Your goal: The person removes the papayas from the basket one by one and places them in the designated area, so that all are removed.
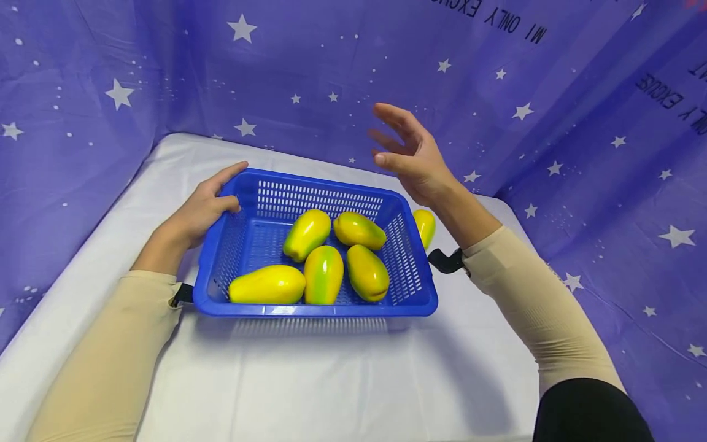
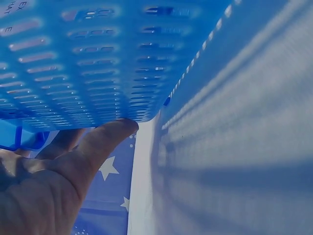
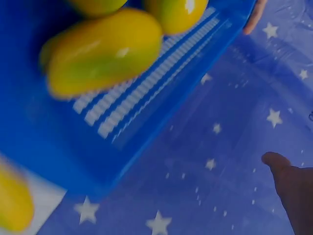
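Basket [image 1: 337,310], apparently steadied, is gripped by left hand [image 1: 199,213]; fruit [image 1: 425,227] beside it seems best grasped by spread, empty right hand [image 1: 421,162].

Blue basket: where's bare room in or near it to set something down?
In the blue basket, the back-left floor, between its walls and the fruits. Outside, the white cloth in front, between the sleeves. Crowded: the basket's middle and front; another fruit lies past its right end.

The beige-sleeved left forearm [image 1: 105,362] reaches forward along the left edge of the table [image 1: 342,374], and the left hand [image 1: 197,212] grips, thumb apart from fingers. The beige-sleeved right forearm [image 1: 547,313] slants inward; the right hand [image 1: 415,156] is raised toward the far edge, fingers loosely bent.
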The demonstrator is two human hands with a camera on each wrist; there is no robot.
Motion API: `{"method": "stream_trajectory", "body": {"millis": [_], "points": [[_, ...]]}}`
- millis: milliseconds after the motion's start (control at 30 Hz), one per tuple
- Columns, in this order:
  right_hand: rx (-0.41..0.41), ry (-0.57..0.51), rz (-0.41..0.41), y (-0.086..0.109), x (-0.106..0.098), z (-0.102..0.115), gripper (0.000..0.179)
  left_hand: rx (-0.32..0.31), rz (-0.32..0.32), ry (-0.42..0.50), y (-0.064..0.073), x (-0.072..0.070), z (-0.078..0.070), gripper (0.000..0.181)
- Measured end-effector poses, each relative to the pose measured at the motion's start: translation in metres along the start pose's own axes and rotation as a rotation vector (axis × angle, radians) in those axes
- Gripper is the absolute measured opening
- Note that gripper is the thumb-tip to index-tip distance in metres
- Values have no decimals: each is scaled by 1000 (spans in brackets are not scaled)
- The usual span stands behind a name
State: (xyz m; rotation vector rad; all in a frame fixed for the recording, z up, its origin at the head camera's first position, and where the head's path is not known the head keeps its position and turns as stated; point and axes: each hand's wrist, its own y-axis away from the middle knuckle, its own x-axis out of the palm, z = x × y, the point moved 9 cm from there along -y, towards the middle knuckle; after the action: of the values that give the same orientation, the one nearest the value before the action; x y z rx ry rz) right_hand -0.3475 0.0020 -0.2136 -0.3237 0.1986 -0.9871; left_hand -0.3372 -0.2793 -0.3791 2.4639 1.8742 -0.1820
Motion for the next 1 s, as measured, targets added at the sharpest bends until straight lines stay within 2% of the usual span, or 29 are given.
{"method": "stream_trajectory", "body": {"millis": [267, 433, 633, 833, 1000], "points": [[45, -70, -25, 2, 23, -42, 95, -5, 11, -5, -4, 8, -1, 80], [149, -66, -1, 13, 37, -76, 91, -10, 16, 1, -5, 9, -1, 80], [269, 24, 26, 19, 47, -105, 66, -13, 14, 18, -3, 6, -2, 80], [380, 122, 62, 19, 53, -129, 67, -18, 8, 31, 1, 1, 1, 79], [391, 178, 105, 18, 59, -136, 67, -14, 9, 35, 1, 0, 1, 78]]}}
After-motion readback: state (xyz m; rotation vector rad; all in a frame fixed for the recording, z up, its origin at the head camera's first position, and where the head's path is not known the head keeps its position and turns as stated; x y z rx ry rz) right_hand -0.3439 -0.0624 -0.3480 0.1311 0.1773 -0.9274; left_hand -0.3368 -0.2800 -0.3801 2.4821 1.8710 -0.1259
